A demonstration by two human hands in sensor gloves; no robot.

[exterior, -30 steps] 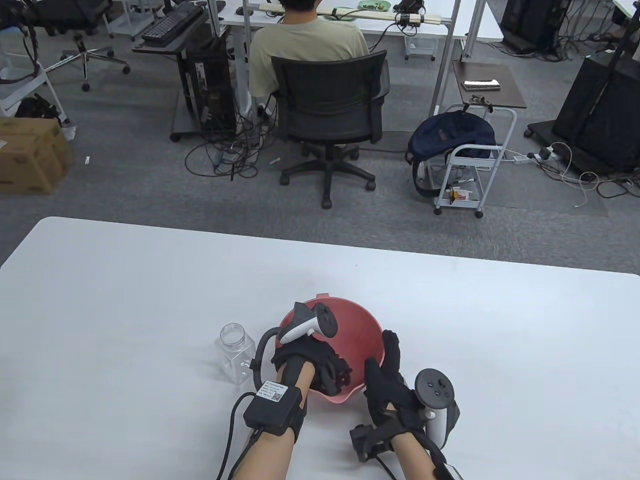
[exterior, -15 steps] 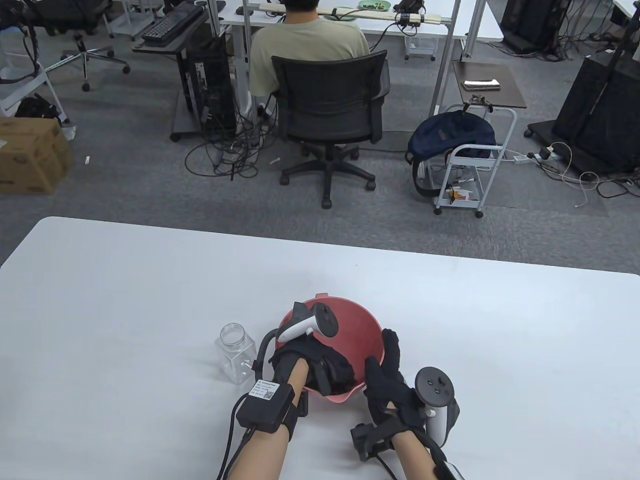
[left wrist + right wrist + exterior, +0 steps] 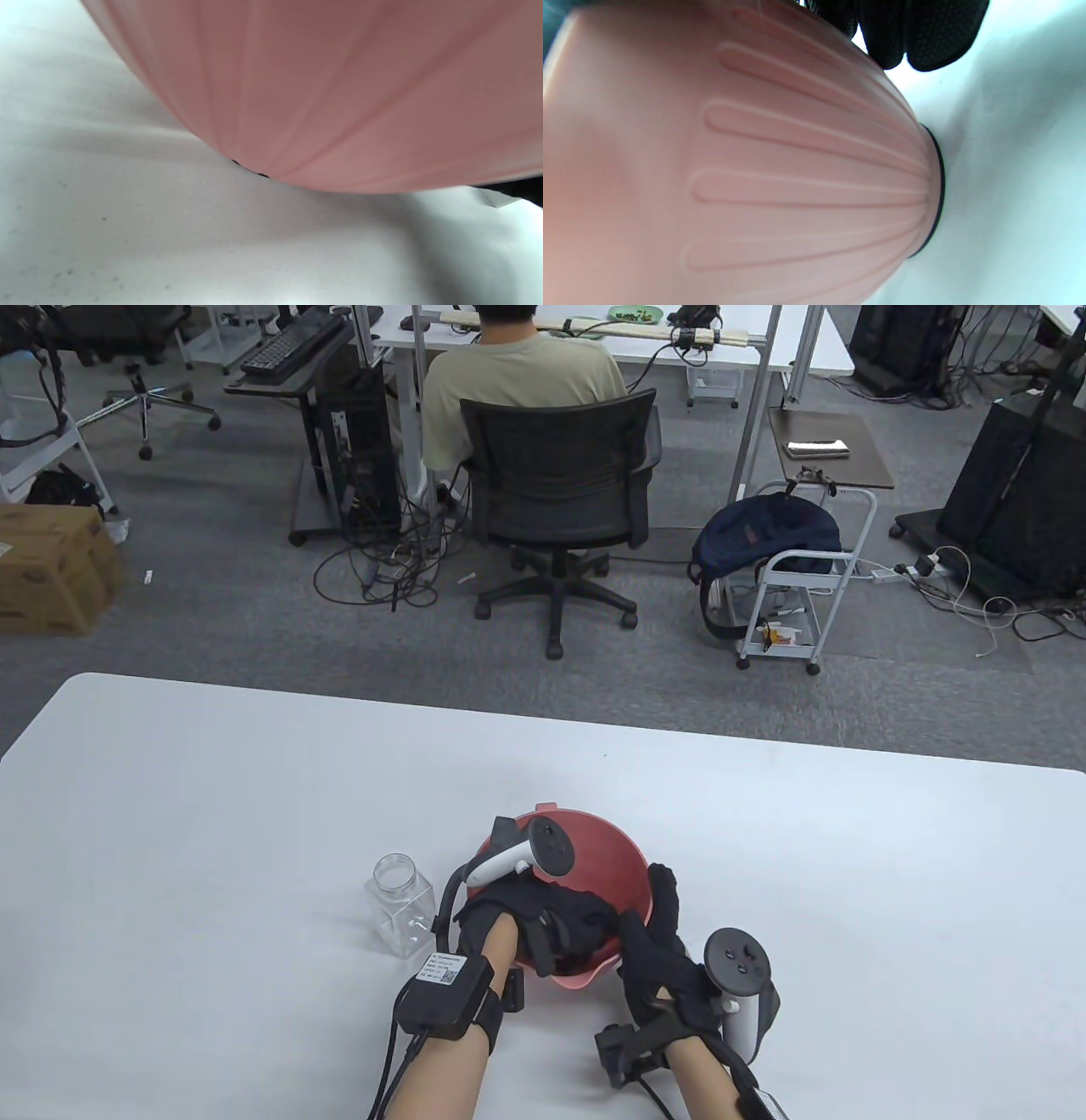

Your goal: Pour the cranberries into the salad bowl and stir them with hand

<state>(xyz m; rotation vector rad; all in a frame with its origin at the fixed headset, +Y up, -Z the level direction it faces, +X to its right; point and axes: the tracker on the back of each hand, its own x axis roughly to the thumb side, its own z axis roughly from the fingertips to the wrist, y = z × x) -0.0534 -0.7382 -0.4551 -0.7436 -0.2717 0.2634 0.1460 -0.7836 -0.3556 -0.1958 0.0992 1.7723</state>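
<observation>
The pink salad bowl (image 3: 612, 838) stands on the white table near its front edge. My left hand (image 3: 562, 931) reaches down inside it, fingers spread toward the near right wall and hiding whatever lies at the bottom. No cranberries show in any view. My right hand (image 3: 648, 901) cups the bowl's right side from outside, thumb at the near rim and fingers up along the wall. The right wrist view shows the ribbed bowl wall (image 3: 755, 169) with my fingertips (image 3: 916, 34) lying on it. The left wrist view holds only the bowl's underside (image 3: 339, 84) and the table.
An empty clear plastic jar (image 3: 399, 903) without a lid stands upright just left of the bowl, close to my left wrist. The white table (image 3: 212, 814) stretches away to the left, right and far side. Beyond it a person sits in an office chair.
My left hand has swept inside the bowl, its fingers moving toward the right wall while the wrist drifts slightly left. The right hand, the bowl and the jar have stayed put.
</observation>
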